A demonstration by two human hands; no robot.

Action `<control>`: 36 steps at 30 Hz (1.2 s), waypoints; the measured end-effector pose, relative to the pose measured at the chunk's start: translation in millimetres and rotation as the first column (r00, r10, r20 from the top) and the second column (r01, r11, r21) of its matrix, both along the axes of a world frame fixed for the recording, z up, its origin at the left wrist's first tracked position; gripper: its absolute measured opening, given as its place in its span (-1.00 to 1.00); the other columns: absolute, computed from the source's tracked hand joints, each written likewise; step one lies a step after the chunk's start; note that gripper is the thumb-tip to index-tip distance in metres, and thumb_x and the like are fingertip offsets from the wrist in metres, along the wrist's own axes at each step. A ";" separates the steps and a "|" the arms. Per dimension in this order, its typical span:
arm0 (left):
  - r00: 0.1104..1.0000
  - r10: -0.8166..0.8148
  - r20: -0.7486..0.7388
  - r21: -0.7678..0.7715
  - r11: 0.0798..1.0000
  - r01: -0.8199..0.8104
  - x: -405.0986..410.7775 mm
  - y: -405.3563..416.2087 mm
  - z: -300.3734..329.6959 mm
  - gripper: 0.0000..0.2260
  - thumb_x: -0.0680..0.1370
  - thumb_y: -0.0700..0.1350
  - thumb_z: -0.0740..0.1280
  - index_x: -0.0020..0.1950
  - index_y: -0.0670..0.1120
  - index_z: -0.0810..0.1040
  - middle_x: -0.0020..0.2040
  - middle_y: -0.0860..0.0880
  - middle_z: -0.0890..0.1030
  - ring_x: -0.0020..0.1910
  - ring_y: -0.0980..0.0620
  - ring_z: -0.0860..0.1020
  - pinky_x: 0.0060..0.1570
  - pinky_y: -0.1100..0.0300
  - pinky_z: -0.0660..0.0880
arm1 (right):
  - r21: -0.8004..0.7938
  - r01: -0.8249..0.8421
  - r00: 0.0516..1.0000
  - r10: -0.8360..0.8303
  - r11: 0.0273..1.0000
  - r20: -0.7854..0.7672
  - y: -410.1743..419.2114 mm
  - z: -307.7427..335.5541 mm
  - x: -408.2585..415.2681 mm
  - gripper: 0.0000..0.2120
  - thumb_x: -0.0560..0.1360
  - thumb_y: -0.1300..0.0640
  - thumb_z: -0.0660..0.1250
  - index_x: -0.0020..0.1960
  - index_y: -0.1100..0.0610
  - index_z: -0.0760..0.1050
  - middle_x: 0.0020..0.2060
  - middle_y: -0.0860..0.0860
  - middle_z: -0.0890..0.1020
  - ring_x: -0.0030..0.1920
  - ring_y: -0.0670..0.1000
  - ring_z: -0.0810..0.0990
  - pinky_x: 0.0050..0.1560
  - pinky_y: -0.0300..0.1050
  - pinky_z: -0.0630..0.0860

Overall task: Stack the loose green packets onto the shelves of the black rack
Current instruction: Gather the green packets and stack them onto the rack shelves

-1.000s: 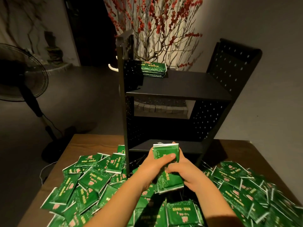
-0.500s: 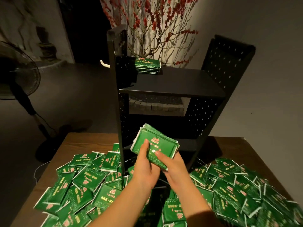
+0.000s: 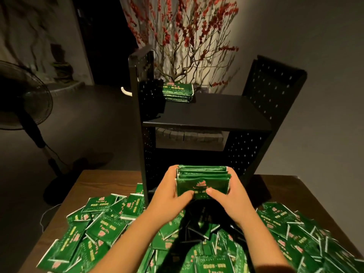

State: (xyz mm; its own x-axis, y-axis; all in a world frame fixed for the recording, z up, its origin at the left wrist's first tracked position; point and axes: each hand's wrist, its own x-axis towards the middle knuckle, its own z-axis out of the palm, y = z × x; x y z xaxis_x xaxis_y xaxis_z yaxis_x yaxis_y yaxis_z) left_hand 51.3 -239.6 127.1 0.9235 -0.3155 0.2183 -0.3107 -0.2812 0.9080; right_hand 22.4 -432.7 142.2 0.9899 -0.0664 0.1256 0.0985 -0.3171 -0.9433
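I am holding a bundle (image 3: 203, 181) of green packets between both my hands, in front of the black rack (image 3: 206, 119) and above the table (image 3: 94, 180). My left hand (image 3: 171, 192) is gripping the left side of the bundle, fingers curled around its edge and thumb pressing on the front face. My right hand (image 3: 233, 194) is doing the same on the right side, its thumb lying on the front packet near the left thumb. Both forearms are reaching forward from the bottom of the view, coming together at the bundle. The bundle is standing upright, its top edges facing up; I am counting about five or six packets in it, but I cannot tell exactly. One stack (image 3: 178, 92) is lying on the top shelf, at the back left corner. Many loose packets (image 3: 102, 229) are lying in a pile on the table on both sides of my arms, too many to count.
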 end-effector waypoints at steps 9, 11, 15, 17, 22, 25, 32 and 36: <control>0.874 0.141 0.466 -0.127 0.988 -0.091 -4.2 -3.2 154.3 -0.52 0.49 -0.05 0.42 0.35 0.07 0.32 0.21 0.14 0.54 0.20 0.23 0.53 0.13 0.33 0.48 | 0.006 0.151 0.796 -0.126 0.988 0.592 7.6 145.2 -4.4 -0.46 0.40 0.17 0.46 0.25 -0.11 0.29 0.06 -0.26 0.56 0.10 -0.27 0.57 0.05 -0.44 0.47; 0.871 0.179 0.458 -0.126 0.983 -0.135 8.6 -6.6 176.1 -0.51 0.52 -0.08 0.43 0.40 0.01 0.33 0.20 0.17 0.52 0.18 0.29 0.50 0.09 0.47 0.43 | -0.014 0.158 0.783 -0.117 0.987 0.611 7.8 166.5 12.0 -0.47 0.45 0.25 0.47 0.29 0.00 0.29 0.08 -0.23 0.53 0.09 -0.34 0.54 0.03 -0.49 0.44; 0.912 0.235 0.337 -0.059 0.972 -0.229 46.0 -14.1 195.2 -0.47 0.54 -0.12 0.41 0.46 -0.04 0.30 0.14 0.17 0.48 0.02 0.30 0.48 -0.08 0.49 0.39 | -0.089 0.168 0.863 -0.103 0.982 0.494 7.4 179.6 57.0 -0.43 0.46 0.21 0.47 0.39 0.12 0.29 0.16 -0.11 0.54 0.09 -0.27 0.54 0.07 -0.46 0.46; 0.923 0.231 0.309 -0.016 0.971 -0.238 62.3 -12.8 193.6 -0.44 0.52 -0.12 0.42 0.46 -0.05 0.27 0.16 0.12 0.50 0.06 0.23 0.52 -0.02 0.39 0.46 | -0.108 0.164 0.914 -0.110 0.981 0.391 3.2 175.8 78.5 -0.36 0.44 0.15 0.50 0.42 0.11 0.27 0.25 -0.01 0.51 0.20 -0.09 0.53 0.24 -0.19 0.49; 0.969 0.183 0.165 0.150 0.967 -0.208 80.5 -3.6 181.7 -0.18 0.48 -0.06 0.48 0.59 -0.01 0.04 0.39 -0.04 0.45 0.19 0.03 0.52 0.19 0.09 0.50 | -0.118 0.069 0.987 -0.051 0.991 0.149 -0.6 165.9 94.2 -0.36 0.42 0.17 0.53 0.33 0.01 0.23 0.22 -0.02 0.48 0.23 0.00 0.51 0.18 -0.13 0.48; 0.955 0.204 0.215 0.128 0.964 -0.234 76.1 -2.7 180.5 -0.18 0.50 -0.07 0.48 0.61 -0.02 0.04 0.42 0.01 0.42 0.20 0.11 0.45 0.16 0.21 0.42 | -0.144 0.113 0.974 -0.081 0.983 0.213 1.8 164.3 91.0 -0.30 0.42 0.21 0.52 0.44 0.06 0.23 0.26 0.00 0.49 0.25 0.01 0.51 0.26 -0.02 0.49; 0.972 0.143 0.186 0.350 0.915 -0.201 71.9 2.8 184.3 -0.46 0.52 -0.04 0.43 0.42 -0.02 0.28 0.22 0.01 0.55 0.10 0.05 0.54 0.09 0.11 0.51 | -0.306 0.057 0.992 -0.019 0.950 0.128 4.3 171.8 84.1 -0.27 0.48 0.17 0.45 0.51 0.09 0.12 0.21 -0.06 0.43 0.26 -0.03 0.44 0.05 -0.32 0.41; 0.985 0.111 0.129 0.311 0.939 -0.146 59.4 5.3 191.3 -0.67 0.56 -0.04 0.35 0.28 -0.01 0.34 0.11 -0.02 0.58 0.03 0.03 0.57 0.11 -0.03 0.54 | -0.301 0.056 0.991 -0.015 0.952 0.136 8.5 175.6 68.4 -0.35 0.53 0.21 0.38 0.51 0.09 0.14 0.18 -0.09 0.44 0.03 -0.18 0.44 -0.24 -0.54 0.36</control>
State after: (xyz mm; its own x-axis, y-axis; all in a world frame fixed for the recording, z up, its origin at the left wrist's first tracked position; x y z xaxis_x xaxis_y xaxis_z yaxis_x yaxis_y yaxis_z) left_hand 110.7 -234.3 318.3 0.9373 -0.2649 0.2266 -0.3437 -0.5939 0.7274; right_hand 90.8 -424.2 317.8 0.9612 -0.0398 0.2730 0.1975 -0.5917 -0.7816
